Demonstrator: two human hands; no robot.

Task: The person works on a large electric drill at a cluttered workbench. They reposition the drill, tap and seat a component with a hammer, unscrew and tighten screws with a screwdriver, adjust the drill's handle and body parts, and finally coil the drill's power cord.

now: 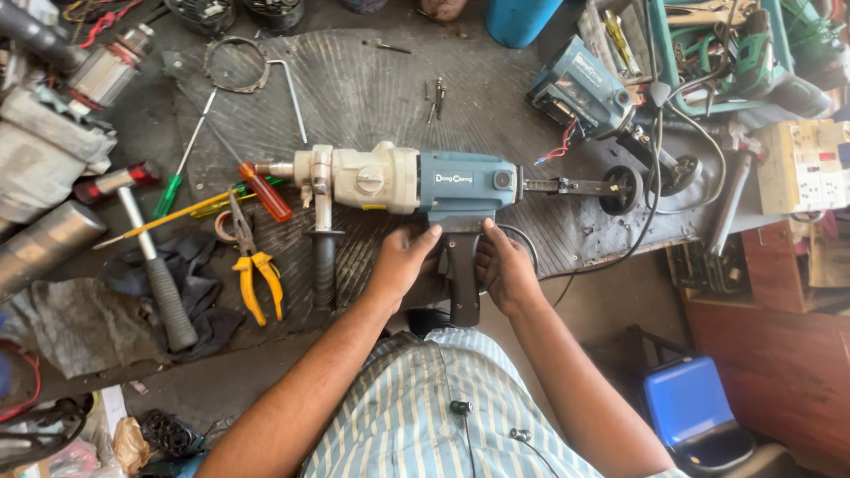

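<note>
A large drill (416, 181) is laid on its side across the middle of the surface (372, 88), its nose pointing left, and its black grip (462, 274) is held from both sides at the near edge: the left hand (405, 261) is curled against the left of the grip with its thumb up on the blue housing, and the right hand (506, 265) is wrapped round the right of it, fingers closed on the plastic. Since the grip hangs over the near edge, the heavy body could be tipped off if it is pulled nearer without support. The side handle (324, 257) juts toward the person and could be caught on the yellow-handled pliers (251, 265) lying just to its left. At the drill's right end a bare metal arm with a small black wheel (622, 188) sticks out, and a black cable (651, 221) loops past it; either could be snagged if the drill is turned. Small loose screws (436, 97) lie on the far side and could be scattered by a swing of the body. The housing is smooth blue plastic, the front half cream-coloured metal with a round knob, the nose a steel spindle. The mat under it is ribbed, grey and dusty. A hammer (150, 257) with a knurled metal shaft rests on dark rags at the left.
</note>
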